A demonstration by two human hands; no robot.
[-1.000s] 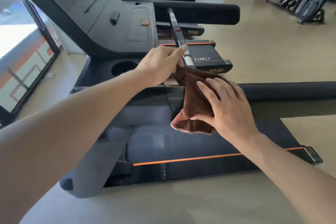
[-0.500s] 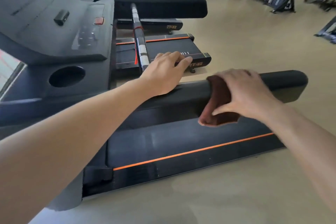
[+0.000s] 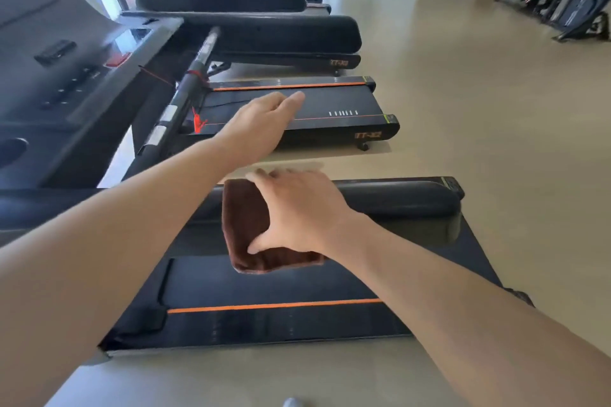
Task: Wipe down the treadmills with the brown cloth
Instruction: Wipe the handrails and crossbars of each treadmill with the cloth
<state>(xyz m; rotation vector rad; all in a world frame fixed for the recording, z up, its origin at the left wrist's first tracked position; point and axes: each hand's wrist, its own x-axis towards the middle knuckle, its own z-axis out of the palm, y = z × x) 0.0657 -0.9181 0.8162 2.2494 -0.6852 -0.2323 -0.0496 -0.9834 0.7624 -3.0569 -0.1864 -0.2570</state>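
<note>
We are taking the padded handrail (image 3: 396,200) of the nearest treadmill (image 3: 264,320) as our landmark and reading outward from it. On our side of the handrail, the treadmill's running deck is lying dark and flat, an orange stripe (image 3: 274,305) running along its near edge; this surface is sitting below the rail and is not being touched. On the handrail itself, toward its middle, we are draping the brown cloth (image 3: 243,225) over the top so that it is hanging down the near face: folded over the curve in this way, it is covering the top and the near side of the padding together, which we judge to be the reason for the wrap. Our right hand (image 3: 297,211) is clamping the cloth to the rail, fingers curling over the far side and thumb pressing the cloth's lower part, so the grip is enclosing both cloth and rail; we judge that this hold is letting the cloth slide along the rail under steady pressure. The stretch of handrail to the right of the hand is lying bare up to its rounded end. Beyond the handrail, our left hand (image 3: 264,116) is reaching out with fingers straight and holding nothing, above the next treadmill (image 3: 330,109); whether it is touching anything we cannot tell. Farther still beyond the handrail, more treadmills are standing in a row on the tan floor (image 3: 479,109), awaiting their turn.
</note>
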